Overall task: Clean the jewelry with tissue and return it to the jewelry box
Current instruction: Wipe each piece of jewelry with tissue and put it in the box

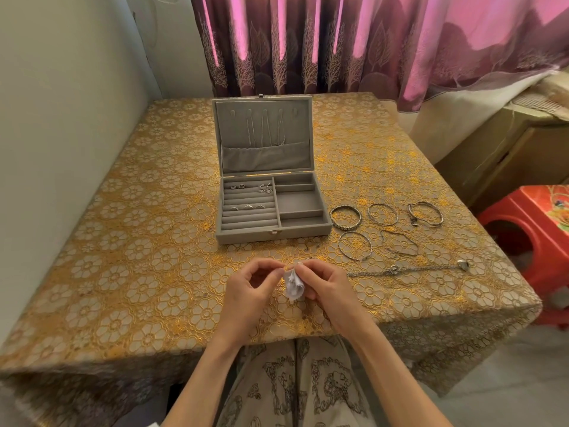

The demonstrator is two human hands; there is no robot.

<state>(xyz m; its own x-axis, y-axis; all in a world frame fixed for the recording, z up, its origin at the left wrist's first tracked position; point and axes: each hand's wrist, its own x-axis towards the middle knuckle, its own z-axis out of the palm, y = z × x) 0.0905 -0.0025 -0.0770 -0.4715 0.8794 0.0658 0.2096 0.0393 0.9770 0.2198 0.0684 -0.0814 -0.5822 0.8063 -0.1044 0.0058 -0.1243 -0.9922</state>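
A grey jewelry box [304,229] stands open mid-table, with rings in its left slots and chains hanging in the lid. In front of it my right hand [326,285] grips a crumpled white tissue [294,286]. My left hand [249,285] meets it, its fingertips pinching a small piece of jewelry at the tissue's top; the piece is mostly hidden. Several silver bangles [345,216] and bracelets lie on the cloth right of the box. A silver chain with a pendant [406,269] stretches out just right of my hands.
The table carries a gold floral cloth [138,272]. A wall runs along its left side and purple curtains [308,41] hang behind. A red plastic stool [529,235] stands off the right edge, with a wooden cabinet [505,161] behind it.
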